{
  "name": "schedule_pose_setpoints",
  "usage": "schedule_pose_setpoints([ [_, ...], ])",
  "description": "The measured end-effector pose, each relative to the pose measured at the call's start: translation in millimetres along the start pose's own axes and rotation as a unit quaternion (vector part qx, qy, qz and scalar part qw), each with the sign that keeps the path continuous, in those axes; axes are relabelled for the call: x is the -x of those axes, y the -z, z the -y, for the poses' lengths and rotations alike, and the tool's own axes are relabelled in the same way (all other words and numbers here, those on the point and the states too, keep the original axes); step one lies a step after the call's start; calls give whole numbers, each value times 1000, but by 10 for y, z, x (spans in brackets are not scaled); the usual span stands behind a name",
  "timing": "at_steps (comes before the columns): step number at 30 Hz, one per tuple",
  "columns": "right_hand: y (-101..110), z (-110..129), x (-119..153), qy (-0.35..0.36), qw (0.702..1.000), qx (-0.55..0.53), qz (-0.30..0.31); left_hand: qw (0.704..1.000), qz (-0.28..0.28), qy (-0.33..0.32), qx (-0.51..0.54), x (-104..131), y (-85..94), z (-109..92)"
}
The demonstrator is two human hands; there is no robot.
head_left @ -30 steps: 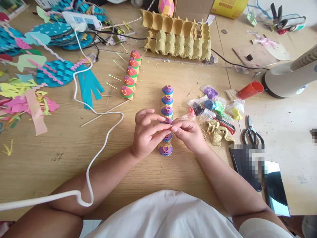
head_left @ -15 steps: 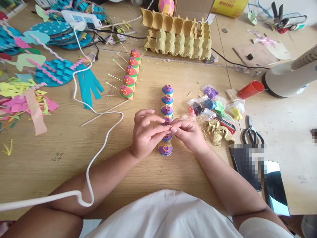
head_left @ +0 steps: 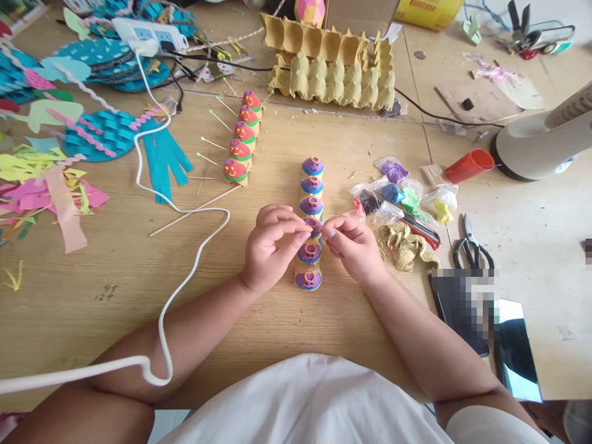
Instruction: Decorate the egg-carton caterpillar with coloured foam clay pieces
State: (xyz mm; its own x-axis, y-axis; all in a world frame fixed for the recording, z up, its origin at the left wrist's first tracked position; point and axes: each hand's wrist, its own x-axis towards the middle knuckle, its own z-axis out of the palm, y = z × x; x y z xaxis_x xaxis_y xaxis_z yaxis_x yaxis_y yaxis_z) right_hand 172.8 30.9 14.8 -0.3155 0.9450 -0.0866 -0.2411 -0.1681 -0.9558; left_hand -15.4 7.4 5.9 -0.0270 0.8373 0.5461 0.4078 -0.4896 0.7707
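Observation:
A row of purple egg-carton cups [head_left: 309,280] with blue rims, orange rings and small faces runs away from me on the table. Above its middle, my left hand [head_left: 276,246] has thumb and forefinger pinched together. Facing it, my right hand [head_left: 354,246] is pinched too, a small gap from the left fingertips. Whatever the fingertips hold is too small to make out. Further left stands a second row, of red and green egg-carton cups [head_left: 243,132], with thin green-tipped sticks poking out of its sides.
Bags of coloured clay [head_left: 393,193], torn carton scraps [head_left: 401,246], a red box cutter [head_left: 422,232] and scissors [head_left: 470,246] lie on the right. Egg trays [head_left: 342,80] sit at the back. A white cable [head_left: 203,246] loops across the left, beside paper scraps [head_left: 60,191].
My hands, touching at the fingertips before, are now slightly apart. The left fingers have drawn closer together into a pinch. Both rows of cups stay in place.

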Motion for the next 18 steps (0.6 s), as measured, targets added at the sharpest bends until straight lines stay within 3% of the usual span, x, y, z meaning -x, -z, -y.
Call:
schedule_pose_setpoints([
  [6,24,-17,-27,20,998,-33,-46,982,-14,140,126,-6,-55,51],
  [18,55,-99,-52,36,998,-33,-47,968,-23,189,166,15,-87,99],
])
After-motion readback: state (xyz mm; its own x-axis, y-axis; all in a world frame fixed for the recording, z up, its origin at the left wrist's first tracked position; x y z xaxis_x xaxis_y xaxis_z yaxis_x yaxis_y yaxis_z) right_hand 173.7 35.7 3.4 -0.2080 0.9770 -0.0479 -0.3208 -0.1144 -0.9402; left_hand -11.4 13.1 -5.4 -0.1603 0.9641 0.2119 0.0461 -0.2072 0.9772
